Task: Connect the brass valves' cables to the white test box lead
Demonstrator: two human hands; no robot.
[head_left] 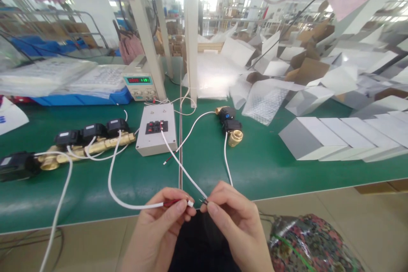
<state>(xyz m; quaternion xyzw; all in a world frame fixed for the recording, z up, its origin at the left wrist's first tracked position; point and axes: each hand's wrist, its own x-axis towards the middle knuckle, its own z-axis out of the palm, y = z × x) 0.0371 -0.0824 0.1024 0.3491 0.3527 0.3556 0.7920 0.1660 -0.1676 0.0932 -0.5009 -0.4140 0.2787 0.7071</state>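
While the left hand [162, 216] pinches a small white connector [190, 203] in its fingers [181, 207], the right hand [236, 216] grips the white cable [185, 169] from the grey box [156, 145] near its wire ends [203, 201], both by the near edge of the worktop [264, 170]. Light, bendy stuff, I'd guess, but probably fragile wires: hold connector body and cable jacket.

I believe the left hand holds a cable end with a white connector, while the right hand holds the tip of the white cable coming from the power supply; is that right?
Not quite: the head view shows that the white cable in the right hand comes from the grey box instead.
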